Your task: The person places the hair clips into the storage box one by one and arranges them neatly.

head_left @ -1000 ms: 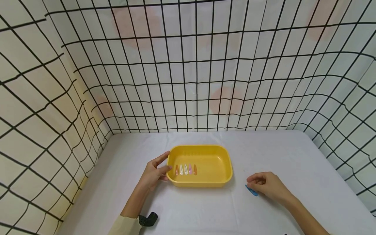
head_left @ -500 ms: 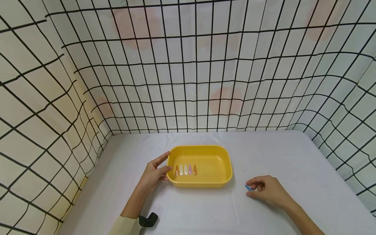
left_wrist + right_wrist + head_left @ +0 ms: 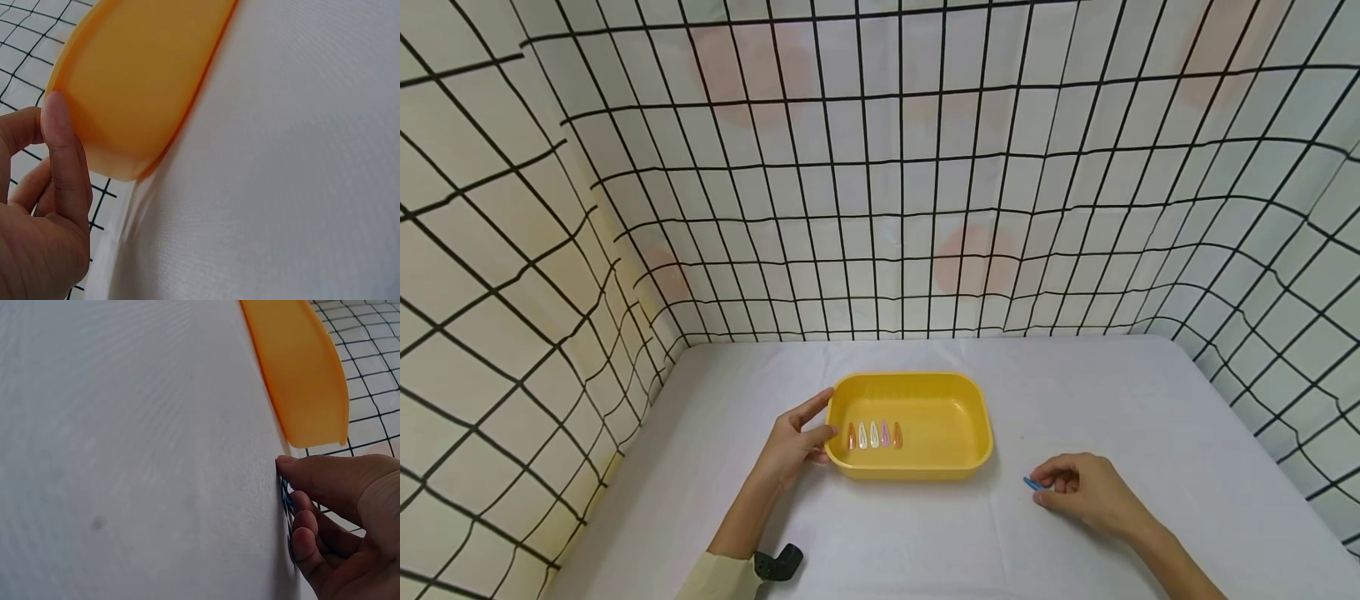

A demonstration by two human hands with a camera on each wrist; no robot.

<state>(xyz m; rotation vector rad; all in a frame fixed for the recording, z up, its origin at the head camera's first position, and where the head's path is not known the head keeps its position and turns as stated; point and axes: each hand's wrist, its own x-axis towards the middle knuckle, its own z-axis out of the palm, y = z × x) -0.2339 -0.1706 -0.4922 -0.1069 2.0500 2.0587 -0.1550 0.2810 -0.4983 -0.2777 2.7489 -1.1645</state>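
Note:
A yellow tray (image 3: 940,425) sits on the white-covered table. Several snap hair clips (image 3: 874,435) stand in a row inside its left half: orange at both ends, white and purple between. My left hand (image 3: 792,442) grips the tray's left end, thumb over the rim and fingers along the outer wall; the left wrist view shows the thumb (image 3: 59,125) against the tray wall. To the right of the tray, low at the tabletop, my right hand (image 3: 1082,487) pinches a blue snap hair clip (image 3: 1032,482). Its tip sticks out leftward; the fingers hide the rest.
Black wire grid (image 3: 880,183) backed by white cloth encloses the table at the back and both sides. A black device (image 3: 778,562) is strapped at my left wrist. White cloth (image 3: 925,533) covers the table in front of the tray.
My right hand has shifted slightly down and regrasped the blue hair clip, which lay slanted under the fingertips before and now pokes out leftward between them. Left hand and tray stay put.

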